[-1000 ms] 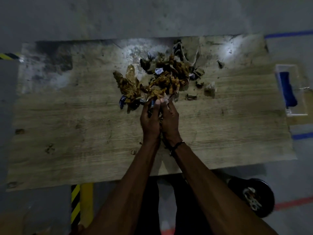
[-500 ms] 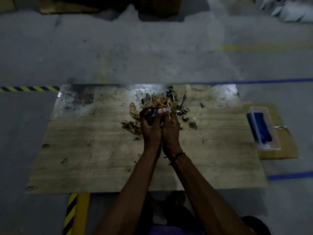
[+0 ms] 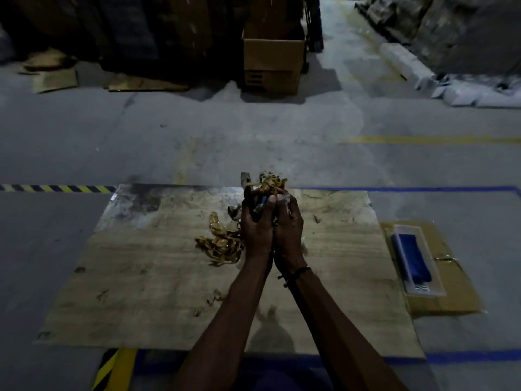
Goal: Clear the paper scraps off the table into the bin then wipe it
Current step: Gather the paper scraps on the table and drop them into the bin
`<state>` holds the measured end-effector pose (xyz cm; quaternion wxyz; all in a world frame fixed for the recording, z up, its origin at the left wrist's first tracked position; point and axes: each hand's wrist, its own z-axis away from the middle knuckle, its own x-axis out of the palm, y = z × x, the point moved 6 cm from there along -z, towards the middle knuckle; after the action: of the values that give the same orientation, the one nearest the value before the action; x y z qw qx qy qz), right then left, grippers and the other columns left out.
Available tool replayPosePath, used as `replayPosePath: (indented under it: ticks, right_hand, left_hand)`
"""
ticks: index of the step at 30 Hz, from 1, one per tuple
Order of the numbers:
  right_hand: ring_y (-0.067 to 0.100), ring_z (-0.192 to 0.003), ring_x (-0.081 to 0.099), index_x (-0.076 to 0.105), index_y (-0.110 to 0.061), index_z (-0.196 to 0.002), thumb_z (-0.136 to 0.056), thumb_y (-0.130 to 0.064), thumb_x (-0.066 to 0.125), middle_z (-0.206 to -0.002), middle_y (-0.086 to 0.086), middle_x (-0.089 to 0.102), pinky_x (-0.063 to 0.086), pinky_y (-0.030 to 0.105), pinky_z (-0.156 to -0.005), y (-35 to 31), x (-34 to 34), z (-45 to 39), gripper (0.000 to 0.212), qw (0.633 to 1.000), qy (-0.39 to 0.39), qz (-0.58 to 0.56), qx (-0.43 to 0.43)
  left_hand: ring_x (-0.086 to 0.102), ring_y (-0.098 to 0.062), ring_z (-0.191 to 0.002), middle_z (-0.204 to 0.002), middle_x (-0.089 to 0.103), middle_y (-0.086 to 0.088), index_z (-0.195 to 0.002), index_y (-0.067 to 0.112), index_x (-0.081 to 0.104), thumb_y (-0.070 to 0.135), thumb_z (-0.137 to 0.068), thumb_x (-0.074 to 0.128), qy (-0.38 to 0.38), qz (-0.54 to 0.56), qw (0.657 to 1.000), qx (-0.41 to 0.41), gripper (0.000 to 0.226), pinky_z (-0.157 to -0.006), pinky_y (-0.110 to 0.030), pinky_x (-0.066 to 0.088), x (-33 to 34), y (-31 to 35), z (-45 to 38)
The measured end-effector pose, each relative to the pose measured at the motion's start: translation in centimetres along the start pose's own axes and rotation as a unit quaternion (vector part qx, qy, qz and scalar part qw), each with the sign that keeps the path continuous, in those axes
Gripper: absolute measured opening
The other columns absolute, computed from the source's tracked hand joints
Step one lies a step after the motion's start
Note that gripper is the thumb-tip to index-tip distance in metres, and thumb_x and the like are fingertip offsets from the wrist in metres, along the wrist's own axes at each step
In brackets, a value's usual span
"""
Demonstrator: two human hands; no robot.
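My left hand and my right hand are pressed together above the wooden table, cupped around a bunch of crumpled golden-brown paper scraps that sticks out above my fingers. A smaller pile of the same scraps lies on the table just left of my left hand. A few tiny bits are scattered nearer the front edge. An open cardboard box stands on the floor beyond the table, straight ahead.
A clear tray holding a blue cloth rests on flat cardboard right of the table. Cardboard sheets and dark stacks line the far left. Bags lie at the far right. Hazard tape marks the floor.
My hands have lifted a bunch of scraps off the table, leaving a smaller pile behind. The view has tilted up, bringing the floor and the cardboard box into sight.
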<state>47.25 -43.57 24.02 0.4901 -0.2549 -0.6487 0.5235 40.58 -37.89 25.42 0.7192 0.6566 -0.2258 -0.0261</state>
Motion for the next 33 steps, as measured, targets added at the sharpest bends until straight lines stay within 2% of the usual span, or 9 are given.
replayPosePath:
  ticks: [3, 8, 14, 17, 20, 22, 25, 28, 33]
  right_hand:
    - [0.012, -0.111, 0.072, 0.067, -0.011, -0.129, -0.111, -0.011, 0.05, -0.119, 0.001, 0.075, 0.059, 0.028, -0.095, -1.1, 0.0, -0.2, 0.025, 1.0, -0.006, -0.013, -0.013]
    - [0.013, -0.111, 0.072, 0.069, -0.022, -0.122, -0.111, -0.014, 0.051, -0.117, -0.001, 0.075, 0.058, 0.03, -0.096, -2.4, 0.0, -0.8, 0.023, 0.999, 0.023, -0.011, -0.036]
    - [0.005, -0.107, 0.072, 0.067, -0.016, -0.124, -0.11, -0.01, 0.049, -0.119, 0.001, 0.073, 0.057, 0.022, -0.089, -4.4, 0.1, -0.7, 0.023, 0.992, 0.098, -0.026, -0.077]
    - [0.016, -0.114, 0.072, 0.068, -0.016, -0.126, -0.111, -0.011, 0.049, -0.12, 0.002, 0.075, 0.058, 0.032, -0.098, -4.6, 0.3, 0.1, 0.025, 0.987, 0.121, -0.043, -0.095]
    - [0.02, -0.117, 0.071, 0.07, -0.021, -0.122, -0.111, -0.012, 0.049, -0.118, -0.002, 0.077, 0.057, 0.035, -0.101, -4.1, -0.3, 1.5, 0.025, 0.979, 0.164, -0.037, -0.113]
    - [0.019, -0.117, 0.071, 0.07, -0.022, -0.121, -0.111, -0.011, 0.049, -0.117, -0.003, 0.077, 0.056, 0.038, -0.102, -3.9, -1.4, 2.7, 0.026, 0.971, 0.202, -0.024, -0.124]
    - [0.023, -0.12, 0.07, 0.069, -0.021, -0.125, -0.111, -0.013, 0.049, -0.121, 0.0, 0.075, 0.056, 0.043, -0.105, -4.0, -3.5, 5.5, 0.025, 0.957, 0.256, -0.016, -0.135]
    - [0.018, -0.117, 0.07, 0.069, -0.023, -0.124, -0.111, -0.012, 0.049, -0.117, -0.005, 0.077, 0.057, 0.038, -0.104, -4.5, -6.1, 8.3, 0.025, 0.941, 0.307, -0.017, -0.143]
    - [0.026, -0.127, 0.066, 0.067, -0.016, -0.132, -0.11, -0.017, 0.052, -0.129, 0.002, 0.073, 0.052, 0.047, -0.112, -5.2, -11.6, 13.4, 0.027, 0.908, 0.385, -0.026, -0.16]
  left_hand:
    - [0.07, 0.004, -0.106, -0.12, 0.07, 0.004, -0.132, 0.005, 0.061, 0.0, -0.099, 0.068, -0.023, -0.002, 1.0, 0.013, 0.034, -0.094, -0.021, 0.056, 1.0, 0.6, -0.2]
    - [0.069, 0.003, -0.107, -0.121, 0.068, -0.003, -0.131, 0.002, 0.059, -0.004, -0.099, 0.063, -0.069, 0.006, 0.998, 0.011, 0.033, -0.093, -0.021, 0.055, 2.6, 1.4, -0.9]
    - [0.066, -0.019, -0.124, -0.134, 0.067, -0.015, -0.136, 0.002, 0.059, 0.001, -0.101, 0.065, -0.152, 0.02, 0.988, -0.009, 0.036, -0.105, -0.031, 0.054, 4.0, 1.6, -2.1]
    - [0.065, -0.024, -0.127, -0.135, 0.068, -0.014, -0.135, 0.002, 0.061, 0.015, -0.097, 0.074, -0.185, 0.031, 0.982, -0.019, 0.042, -0.108, -0.039, 0.053, 4.1, 1.5, -2.1]
    - [0.063, -0.032, -0.13, -0.138, 0.065, -0.02, -0.138, -0.002, 0.058, 0.009, -0.098, 0.072, -0.235, 0.033, 0.97, -0.054, 0.043, -0.107, -0.042, 0.053, 4.0, 0.7, -1.1]
    - [0.064, -0.031, -0.129, -0.137, 0.066, -0.018, -0.139, 0.002, 0.059, 0.021, -0.097, 0.075, -0.265, 0.04, 0.961, -0.076, 0.048, -0.106, -0.043, 0.054, 3.9, 0.5, 0.4]
    - [0.065, -0.031, -0.129, -0.136, 0.068, -0.013, -0.137, 0.013, 0.062, 0.045, -0.088, 0.081, -0.314, 0.034, 0.943, -0.103, 0.062, -0.11, -0.056, 0.051, 3.9, -0.4, 3.1]
    - [0.066, -0.03, -0.127, -0.133, 0.07, -0.009, -0.135, 0.015, 0.063, 0.036, -0.093, 0.077, -0.362, 0.016, 0.924, -0.122, 0.049, -0.111, -0.059, 0.05, 4.2, -1.1, 6.6]
    - [0.067, -0.03, -0.124, -0.133, 0.069, -0.014, -0.137, 0.006, 0.06, 0.014, -0.101, 0.069, -0.442, 0.019, 0.885, -0.143, 0.038, -0.108, -0.051, 0.054, 5.4, -1.4, 13.6]
